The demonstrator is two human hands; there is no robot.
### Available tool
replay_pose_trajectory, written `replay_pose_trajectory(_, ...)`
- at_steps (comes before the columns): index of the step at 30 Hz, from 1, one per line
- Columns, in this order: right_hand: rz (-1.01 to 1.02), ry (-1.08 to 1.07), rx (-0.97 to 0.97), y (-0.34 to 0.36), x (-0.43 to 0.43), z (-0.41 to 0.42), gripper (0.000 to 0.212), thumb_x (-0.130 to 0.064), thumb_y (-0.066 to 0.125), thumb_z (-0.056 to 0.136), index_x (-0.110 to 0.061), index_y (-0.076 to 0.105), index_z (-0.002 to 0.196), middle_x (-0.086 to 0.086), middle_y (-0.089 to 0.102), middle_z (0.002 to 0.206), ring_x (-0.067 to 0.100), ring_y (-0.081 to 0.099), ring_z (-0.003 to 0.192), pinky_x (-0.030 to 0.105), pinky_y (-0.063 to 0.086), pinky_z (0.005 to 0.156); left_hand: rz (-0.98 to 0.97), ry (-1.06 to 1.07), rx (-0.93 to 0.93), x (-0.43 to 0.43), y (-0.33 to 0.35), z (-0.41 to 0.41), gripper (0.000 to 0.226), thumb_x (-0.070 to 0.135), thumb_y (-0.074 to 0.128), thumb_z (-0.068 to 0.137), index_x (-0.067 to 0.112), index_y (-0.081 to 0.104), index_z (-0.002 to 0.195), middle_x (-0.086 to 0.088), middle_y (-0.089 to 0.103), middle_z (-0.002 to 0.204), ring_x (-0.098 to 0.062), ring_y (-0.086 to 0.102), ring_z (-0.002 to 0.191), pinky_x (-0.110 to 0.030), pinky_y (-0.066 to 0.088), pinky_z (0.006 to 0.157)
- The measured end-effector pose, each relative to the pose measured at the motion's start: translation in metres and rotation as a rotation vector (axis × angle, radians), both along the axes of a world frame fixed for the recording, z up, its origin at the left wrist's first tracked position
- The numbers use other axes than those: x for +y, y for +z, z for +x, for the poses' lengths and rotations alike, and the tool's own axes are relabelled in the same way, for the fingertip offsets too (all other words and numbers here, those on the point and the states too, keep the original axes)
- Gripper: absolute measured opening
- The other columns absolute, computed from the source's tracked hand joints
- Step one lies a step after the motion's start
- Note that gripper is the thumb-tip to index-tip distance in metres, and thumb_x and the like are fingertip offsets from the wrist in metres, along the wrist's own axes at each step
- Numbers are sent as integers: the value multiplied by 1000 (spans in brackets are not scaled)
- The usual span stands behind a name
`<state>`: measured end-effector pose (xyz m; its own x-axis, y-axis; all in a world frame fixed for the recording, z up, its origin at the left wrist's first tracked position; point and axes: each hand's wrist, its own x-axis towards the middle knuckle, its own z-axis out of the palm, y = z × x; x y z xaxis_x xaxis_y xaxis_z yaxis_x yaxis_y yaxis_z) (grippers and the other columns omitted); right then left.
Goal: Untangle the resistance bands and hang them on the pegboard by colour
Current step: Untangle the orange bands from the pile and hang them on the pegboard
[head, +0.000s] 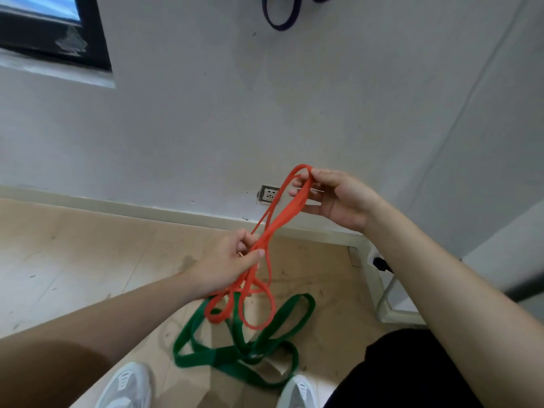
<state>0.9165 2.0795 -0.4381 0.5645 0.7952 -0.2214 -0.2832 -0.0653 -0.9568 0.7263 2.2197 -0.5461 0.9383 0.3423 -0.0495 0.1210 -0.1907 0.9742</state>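
Note:
Thin orange-red resistance bands (282, 216) stretch in tangled strands between my two hands. My right hand (338, 198) pinches their upper loop in front of the wall. My left hand (229, 260) grips the strands lower down, and loose orange loops dangle below it. Wider green bands (235, 357) lie in a tangled heap on the floor between my shoes. A dark purple band (281, 16) hangs on the wall at the top edge; its hook and the pegboard are out of view.
The white wall carries a socket plate (268, 195) just above the skirting board. A dark window frame (94, 33) sits at top left. White furniture with a metal leg (385, 293) stands at the right. My two white shoes (129, 387) are on the beige floor.

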Motion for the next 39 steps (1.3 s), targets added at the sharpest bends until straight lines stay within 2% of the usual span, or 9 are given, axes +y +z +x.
replay_pose_trajectory(3, 4, -121, 78, 0, -2, 9, 25, -18, 42, 105, -11, 62, 93, 7, 72, 88, 22, 73, 84, 41, 61, 76, -46, -97, 51, 5, 3, -4, 21, 10, 70, 92, 10, 56, 107, -11, 77, 88, -27, 73, 74, -40, 62, 67)
replay_pose_trajectory(7, 20, -279, 132, -5, -6, 24, 27, -20, 42, 106, -13, 59, 87, 4, 68, 80, 18, 70, 75, 43, 58, 85, -72, -261, 168, 15, 0, -14, 15, 10, 72, 91, 9, 66, 105, -13, 77, 94, -25, 73, 85, -33, 60, 78)
replay_pose_trajectory(12, -64, -381, 98, -17, -14, 43, 25, -20, 45, 106, -14, 61, 87, 4, 68, 82, 17, 70, 73, 35, 61, 69, -12, -301, 259, 20, -12, -29, 20, 18, 76, 88, 12, 74, 106, -4, 76, 87, -10, 68, 77, -14, 51, 66)
replay_pose_trajectory(17, -109, -467, 65, -27, -25, 58, 26, -20, 45, 105, -15, 60, 85, 4, 66, 84, 17, 68, 71, 38, 59, 77, 31, -355, 389, 30, -34, -44, 25, 38, 69, 90, 19, 80, 78, -4, 76, 83, -16, 69, 83, -34, 58, 91)
replay_pose_trajectory(22, -123, -614, 45, -34, -30, 68, 30, -17, 42, 106, -17, 55, 79, 4, 61, 81, 18, 63, 69, 33, 57, 65, -9, -274, 422, 38, -59, -52, 11, 6, 70, 91, 6, 80, 97, -15, 78, 97, -29, 73, 101, -37, 57, 96)
replay_pose_trajectory(28, -142, -540, 43, -39, -33, 70, 25, -19, 44, 105, -17, 59, 84, 4, 65, 87, 19, 67, 76, 40, 54, 82, 6, 124, 393, 50, -61, -41, 11, 11, 71, 92, 0, 72, 94, -19, 77, 82, -19, 71, 60, -24, 62, 62)
replay_pose_trajectory(32, -95, -509, 60, -38, -36, 74, 23, -21, 47, 105, -17, 60, 87, 4, 67, 89, 19, 69, 79, 41, 55, 82, 134, 381, 428, 67, -63, -38, 14, 19, 75, 90, 6, 69, 90, -13, 76, 70, -24, 66, 51, -28, 58, 52)
replay_pose_trajectory(36, -42, -413, 65, -33, -37, 73, 22, -22, 46, 105, -16, 61, 90, 5, 68, 95, 18, 71, 85, 40, 55, 84, 101, 164, 617, 70, -60, -47, 33, 33, 86, 77, 12, 68, 95, -14, 77, 81, -23, 66, 62, -28, 53, 53)
replay_pose_trajectory(39, -37, -258, 46, -28, -33, 64, 25, -22, 44, 105, -15, 61, 90, 5, 71, 93, 21, 71, 91, 41, 54, 91, 178, 36, 589, 63, -49, -43, 30, 33, 85, 77, 21, 67, 98, -9, 75, 93, -23, 68, 84, -35, 56, 73)
